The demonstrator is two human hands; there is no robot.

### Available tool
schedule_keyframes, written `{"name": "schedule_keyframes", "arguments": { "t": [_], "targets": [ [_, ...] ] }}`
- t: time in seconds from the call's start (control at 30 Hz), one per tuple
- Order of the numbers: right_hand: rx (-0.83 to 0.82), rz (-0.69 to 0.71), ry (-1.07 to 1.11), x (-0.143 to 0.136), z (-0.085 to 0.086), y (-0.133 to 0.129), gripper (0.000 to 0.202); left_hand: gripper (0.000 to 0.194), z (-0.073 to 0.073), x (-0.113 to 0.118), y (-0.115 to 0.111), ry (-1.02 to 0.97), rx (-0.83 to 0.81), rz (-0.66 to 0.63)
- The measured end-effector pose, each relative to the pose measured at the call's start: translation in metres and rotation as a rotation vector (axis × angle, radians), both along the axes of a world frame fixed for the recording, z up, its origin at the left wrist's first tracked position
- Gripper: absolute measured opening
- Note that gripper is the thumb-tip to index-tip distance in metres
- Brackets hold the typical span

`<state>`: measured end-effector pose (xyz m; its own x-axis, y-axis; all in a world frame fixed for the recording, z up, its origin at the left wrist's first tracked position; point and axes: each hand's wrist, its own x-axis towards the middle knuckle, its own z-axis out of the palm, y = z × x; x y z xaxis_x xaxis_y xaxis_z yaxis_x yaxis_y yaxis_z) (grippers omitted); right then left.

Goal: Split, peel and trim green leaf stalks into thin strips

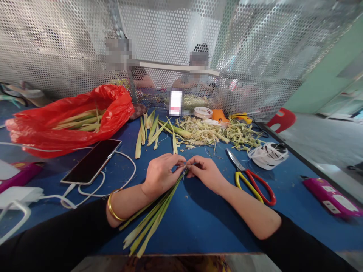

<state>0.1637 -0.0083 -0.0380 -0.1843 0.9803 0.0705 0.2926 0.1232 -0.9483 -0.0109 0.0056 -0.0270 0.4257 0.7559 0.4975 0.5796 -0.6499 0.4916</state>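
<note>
While the fingertips of both hands meet at the gathered end of the leaf bundle (163, 211), I judge the step in hand to be thread work at that end. My left hand (163, 172) is closed in a narrow pinch on the bundle just below its tip. My right hand (207, 173) is also pinched narrow, at the fine pale thread (185, 170); I cannot tell whether it grips leaf as well. From the pinch, the bundle slants toward the near edge of the blue table (210, 230), its loose ends fanned beside my left forearm.

The next move, I judge, calls for a steady left pinch and even tension on the thread from the right; a slack hold could let the strips slip out of line. The scissors (249, 181) lie beyond my right forearm, blades partly apart, near the white strap coil (268, 155).
</note>
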Motion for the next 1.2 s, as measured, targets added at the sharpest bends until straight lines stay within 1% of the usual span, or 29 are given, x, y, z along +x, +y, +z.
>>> {"name": "schedule_keyframes", "arguments": {
  "t": [0.07, 0.13, 0.23, 0.3, 0.4, 0.47, 0.53, 0.57, 0.63, 0.7, 0.77, 0.87, 0.93, 1.07, 1.2],
  "targets": [
    [0.028, 0.004, -0.059, 0.003, 0.002, 0.000, 0.009, 0.011, 0.000, -0.002, 0.002, 0.004, -0.016, 0.003],
    [0.092, 0.026, -0.095, 0.007, 0.004, -0.001, 0.009, 0.012, -0.001, -0.003, 0.004, 0.015, -0.045, -0.002],
    [0.236, 0.074, -0.186, 0.012, 0.009, -0.002, 0.011, 0.012, -0.001, -0.005, 0.008, 0.029, -0.143, -0.008],
    [0.304, 0.104, -0.262, 0.014, 0.015, -0.004, 0.012, 0.013, -0.002, -0.006, 0.011, 0.018, -0.218, 0.003],
    [0.304, 0.192, -0.327, 0.016, 0.025, -0.008, 0.014, 0.014, -0.001, -0.007, 0.014, -0.012, -0.284, 0.041],
    [0.249, 0.293, -0.358, 0.019, 0.030, -0.010, 0.016, 0.017, 0.000, -0.007, 0.016, 0.000, -0.287, 0.072],
    [0.115, 0.372, -0.350, 0.021, 0.031, -0.011, 0.016, 0.019, 0.000, -0.008, 0.017, 0.029, -0.271, 0.092],
    [0.022, 0.384, -0.320, 0.022, 0.030, -0.012, 0.016, 0.019, -0.001, -0.008, 0.017, 0.043, -0.256, 0.097],
    [-0.169, 0.366, -0.202, 0.022, 0.028, -0.011, 0.015, 0.020, -0.002, -0.008, 0.017, 0.068, -0.217, 0.093],
    [-0.294, 0.322, -0.062, 0.020, 0.025, -0.010, 0.013, 0.022, -0.003, -0.008, 0.017, 0.096, -0.167, 0.088],
    [-0.334, 0.250, 0.036, 0.017, 0.023, -0.009, 0.012, 0.023, -0.004, -0.009, 0.017, 0.122, -0.128, 0.072],
    [-0.308, 0.121, 0.128, 0.014, 0.023, -0.007, 0.008, 0.023, -0.004, -0.010, 0.018, 0.182, -0.089, 0.012],
    [-0.321, 0.070, 0.213, 0.015, 0.023, -0.006, 0.005, 0.025, -0.002, -0.011, 0.020, 0.249, -0.086, -0.036],
    [-0.460, 0.056, 0.407, 0.020, 0.022, -0.003, 0.009, 0.028, 0.003, -0.014, 0.023, 0.359, -0.119, -0.082],
    [-0.536, 0.119, 0.510, 0.024, 0.021, -0.002, 0.009, 0.027, 0.005, -0.016, 0.025, 0.371, -0.149, -0.067]
  ]
}}
